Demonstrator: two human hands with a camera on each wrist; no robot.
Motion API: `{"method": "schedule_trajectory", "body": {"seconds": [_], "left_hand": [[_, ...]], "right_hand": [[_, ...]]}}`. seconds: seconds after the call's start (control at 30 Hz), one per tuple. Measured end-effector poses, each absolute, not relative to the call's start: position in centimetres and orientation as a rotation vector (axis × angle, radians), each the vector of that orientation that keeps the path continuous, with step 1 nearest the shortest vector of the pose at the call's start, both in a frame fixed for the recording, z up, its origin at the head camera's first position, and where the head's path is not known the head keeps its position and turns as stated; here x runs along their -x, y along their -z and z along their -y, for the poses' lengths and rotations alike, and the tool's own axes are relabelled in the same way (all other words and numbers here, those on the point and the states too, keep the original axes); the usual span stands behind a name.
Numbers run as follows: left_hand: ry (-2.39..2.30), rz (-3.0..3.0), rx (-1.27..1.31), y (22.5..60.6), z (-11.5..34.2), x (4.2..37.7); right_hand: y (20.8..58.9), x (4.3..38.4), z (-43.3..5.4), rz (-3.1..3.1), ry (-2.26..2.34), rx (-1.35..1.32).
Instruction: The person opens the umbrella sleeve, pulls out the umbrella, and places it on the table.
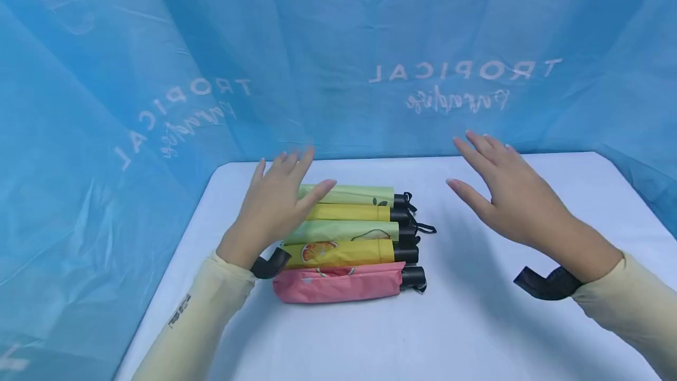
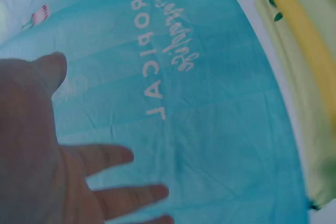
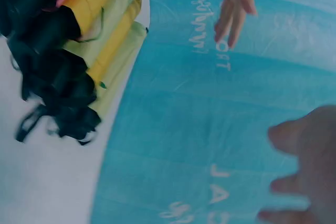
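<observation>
Several folded umbrellas lie side by side on a white table, black handles toward the right. Nearest is a pink umbrella (image 1: 338, 284), then a yellow umbrella (image 1: 354, 253) with an orange-slice print, a pale green umbrella (image 1: 349, 231), another yellow umbrella (image 1: 351, 212) and a farthest pale green umbrella (image 1: 359, 194). My left hand (image 1: 277, 201) is raised with fingers spread, overlapping the umbrellas' left ends in the head view. Off to the right of the handles, my right hand (image 1: 510, 196) is also raised, fingers extended. Neither hand holds anything.
The white table (image 1: 370, 340) has rounded far corners. A blue curtain (image 1: 338, 46) with white mirrored lettering hangs behind it and along the left side. Wrist loops dangle from the handles, one black loop (image 1: 425, 228) reaching out to the right. A black strap (image 1: 550, 284) circles the right wrist.
</observation>
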State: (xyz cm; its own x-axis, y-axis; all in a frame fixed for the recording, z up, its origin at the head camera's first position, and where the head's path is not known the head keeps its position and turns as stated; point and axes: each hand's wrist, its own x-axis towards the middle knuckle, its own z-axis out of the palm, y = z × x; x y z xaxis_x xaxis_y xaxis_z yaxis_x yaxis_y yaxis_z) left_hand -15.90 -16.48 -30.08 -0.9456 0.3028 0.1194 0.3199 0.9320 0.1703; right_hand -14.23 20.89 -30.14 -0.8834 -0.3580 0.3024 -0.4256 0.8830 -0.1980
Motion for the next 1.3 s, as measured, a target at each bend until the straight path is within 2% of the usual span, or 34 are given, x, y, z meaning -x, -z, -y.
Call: {"method": "schedule_trajectory", "body": {"seconds": [0.23, 0.43, 0.63, 0.87, 1.3], "left_hand": [[0.644, 2.957, 0.566, 33.3, 18.7, 12.3], [0.86, 2.953, 0.555, 36.7, 20.8, 9.9], [1.448, 2.794, 0.646, 40.5, 23.1, 8.8], [1.772, 2.626, 0.614, 43.5, 24.6, 8.0], [1.892, 2.622, 0.575, 45.8, 24.2, 7.3]], "right_hand": [[35.7, 13.0, -21.4, 2.505, -0.702, -0.781], [39.9, 12.0, -20.6, 2.547, -1.017, -0.796], [43.3, 11.8, -19.8, 2.526, -1.411, -0.823], [46.0, 11.7, -19.3, 2.472, -1.964, -0.777], [47.8, 11.1, -19.2, 2.539, -2.11, -0.791]]}}
